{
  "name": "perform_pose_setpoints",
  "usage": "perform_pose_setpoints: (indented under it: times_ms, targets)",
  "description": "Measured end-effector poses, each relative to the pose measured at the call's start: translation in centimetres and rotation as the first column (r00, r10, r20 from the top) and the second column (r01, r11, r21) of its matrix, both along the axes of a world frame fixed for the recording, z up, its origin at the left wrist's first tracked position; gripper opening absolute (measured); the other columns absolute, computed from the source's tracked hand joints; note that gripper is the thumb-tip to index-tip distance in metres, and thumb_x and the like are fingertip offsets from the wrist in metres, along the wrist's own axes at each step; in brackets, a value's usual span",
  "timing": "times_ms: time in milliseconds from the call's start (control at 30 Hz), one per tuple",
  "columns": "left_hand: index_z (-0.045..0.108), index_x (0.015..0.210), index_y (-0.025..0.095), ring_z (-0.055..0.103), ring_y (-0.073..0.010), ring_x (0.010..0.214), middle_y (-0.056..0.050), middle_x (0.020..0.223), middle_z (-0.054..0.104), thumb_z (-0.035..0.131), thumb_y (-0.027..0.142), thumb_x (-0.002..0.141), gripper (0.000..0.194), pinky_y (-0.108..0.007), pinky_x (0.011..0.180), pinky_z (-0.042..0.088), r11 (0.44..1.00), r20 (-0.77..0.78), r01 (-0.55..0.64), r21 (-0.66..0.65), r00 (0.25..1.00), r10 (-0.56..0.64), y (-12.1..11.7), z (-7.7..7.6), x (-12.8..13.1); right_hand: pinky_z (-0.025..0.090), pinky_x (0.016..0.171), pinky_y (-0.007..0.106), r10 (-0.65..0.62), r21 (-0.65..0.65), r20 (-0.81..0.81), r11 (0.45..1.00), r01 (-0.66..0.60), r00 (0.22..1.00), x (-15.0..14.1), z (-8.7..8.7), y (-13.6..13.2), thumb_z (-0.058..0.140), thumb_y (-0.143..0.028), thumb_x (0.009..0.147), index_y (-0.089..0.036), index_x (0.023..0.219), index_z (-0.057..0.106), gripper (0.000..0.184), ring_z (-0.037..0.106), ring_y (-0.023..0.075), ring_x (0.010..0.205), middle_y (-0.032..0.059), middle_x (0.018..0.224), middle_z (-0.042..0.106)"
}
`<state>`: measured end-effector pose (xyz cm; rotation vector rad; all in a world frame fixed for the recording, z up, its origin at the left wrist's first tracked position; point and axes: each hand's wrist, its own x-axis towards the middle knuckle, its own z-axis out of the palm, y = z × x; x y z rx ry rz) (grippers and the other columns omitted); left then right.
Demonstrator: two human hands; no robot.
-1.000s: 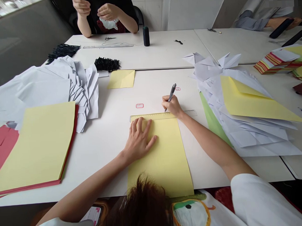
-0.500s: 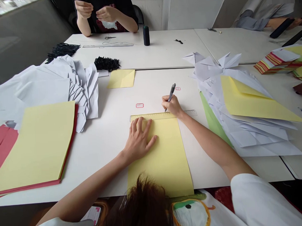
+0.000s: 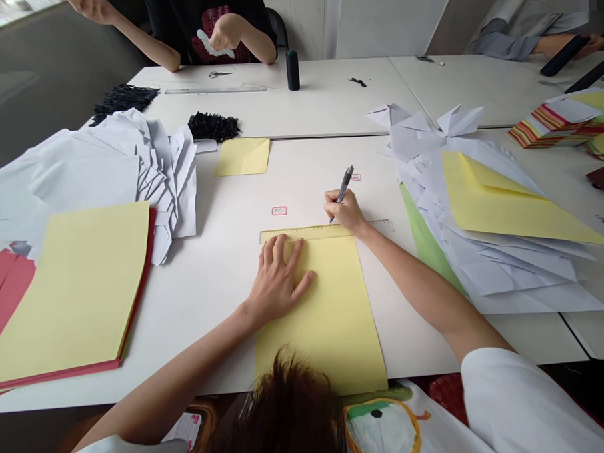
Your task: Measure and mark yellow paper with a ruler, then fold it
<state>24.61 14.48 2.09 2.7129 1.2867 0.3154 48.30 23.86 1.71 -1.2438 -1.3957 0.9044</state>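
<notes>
**Lower centre of the frame:** left hand [image 3: 277,281] flat on a long yellow paper sheet [image 3: 316,319], fingers [image 3: 282,253] spread apart and pressing down, fingertips on a transparent ruler [image 3: 307,233] laid across the sheet's upper end. Right hand [image 3: 346,212] just above the ruler, fingers [image 3: 333,202] curled and clamped on a grey pen [image 3: 344,186], tip at the ruler's upper edge. Sheet squared to the near edge of a white counter [image 3: 211,337].

**Left of the frame:** stack of yellow and red paper [image 3: 69,297] below a heap of folded white paper [image 3: 104,178]. **Above centre:** folded yellow sheet [image 3: 242,157] beside black fringed paper [image 3: 213,126].

**Right of the frame:** loose pile of folded white paper [image 3: 514,270] under a folded yellow sheet [image 3: 495,198]. **Upper right:** striped folded paper [image 3: 552,125].

**Top of the frame:** a co-worker's raised hand [image 3: 222,33] behind a dark spool [image 3: 292,71] and scissors [image 3: 220,74].
</notes>
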Motion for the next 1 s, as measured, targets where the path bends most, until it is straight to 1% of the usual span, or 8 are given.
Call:
perform_pose_setpoints:
  times_ms: [233, 467, 600, 767, 900, 1000]
  targets:
    - [0.035, 0.154, 0.013, 0.023, -0.0419, 0.143, -0.024, 0.152, 0.029, 0.042, 0.057, 0.097, 0.073, -0.062, 0.112, 0.031, 1.0, 0.013, -0.002, -0.014, 1.0, 0.002, 0.0, -0.01, -0.02, 0.024, 0.051, 0.028, -0.007, -0.011, -0.006, 1.0, 0.007, 1.0, -0.04, 0.23, -0.15, 0.049, -0.016, 0.056, -0.021, 0.045, 0.032, 0.021, 0.033, 0.011, 0.051, -0.004, 0.046, 0.03]
    - [0.037, 0.153, 0.013, 0.025, -0.042, 0.142, -0.024, 0.151, 0.03, 0.042, 0.057, 0.096, 0.072, -0.062, 0.112, 0.032, 1.0, 0.021, -0.006, -0.028, 1.0, 0.007, -0.11, 0.28, 0.04, 0.029, 0.051, 0.026, -0.034, 0.001, -0.04, 0.999, 0.034, 0.999, -0.16, 0.12, -0.18, 0.053, -0.017, 0.061, -0.021, 0.051, 0.041, 0.016, 0.036, 0.0102, 0.05, -0.0055, 0.048, 0.037]
    - [0.036, 0.153, 0.012, 0.025, -0.0416, 0.141, -0.024, 0.15, 0.029, 0.04, 0.057, 0.097, 0.072, -0.061, 0.111, 0.033, 1.0, -0.006, -0.012, -0.022, 1.0, 0.012, -0.24, 0.5, 0.11, 0.035, 0.051, 0.025, -0.048, -0.01, -0.052, 0.999, 0.047, 0.998, -0.14, -0.25, 0.02, 0.057, -0.02, 0.066, -0.022, 0.059, 0.048, 0.011, 0.041, 0.01, 0.049, -0.0064, 0.05, 0.044]
    - [0.036, 0.153, 0.011, 0.023, -0.0416, 0.142, -0.024, 0.15, 0.03, 0.039, 0.057, 0.098, 0.072, -0.061, 0.112, 0.032, 1.0, -0.008, -0.007, -0.023, 1.0, 0.007, -0.29, 0.53, 0.1, 0.041, 0.054, 0.024, -0.041, 0.004, -0.069, 0.999, 0.041, 0.997, -0.07, -0.66, 0.3, 0.061, -0.023, 0.069, -0.021, 0.066, 0.053, 0.008, 0.052, 0.0109, 0.055, -0.0048, 0.058, 0.053]
    - [0.037, 0.153, 0.011, 0.023, -0.0414, 0.142, -0.024, 0.15, 0.029, 0.039, 0.057, 0.097, 0.072, -0.061, 0.113, 0.031, 1.0, -0.002, -0.008, -0.03, 1.0, 0.008, -0.28, 0.51, 0.09, 0.04, 0.053, 0.023, -0.024, 0.033, -0.096, 0.999, 0.027, 0.995, -0.08, -0.68, 0.29, 0.065, -0.031, 0.077, -0.021, 0.073, 0.055, 0.014, 0.053, 0.0105, 0.055, -0.0042, 0.058, 0.056]
    - [0.038, 0.153, 0.013, 0.024, -0.0406, 0.142, -0.023, 0.149, 0.031, 0.039, 0.058, 0.097, 0.071, -0.061, 0.113, 0.031, 0.999, 0.019, -0.011, -0.038, 1.0, 0.012, -0.25, 0.47, 0.08, 0.034, 0.047, 0.022, -0.022, 0.027, -0.119, 0.999, 0.025, 0.993, -0.16, -0.41, 0.22, 0.064, -0.046, 0.084, -0.022, 0.082, 0.055, 0.026, 0.052, 0.0094, 0.05, -0.0038, 0.059, 0.059]
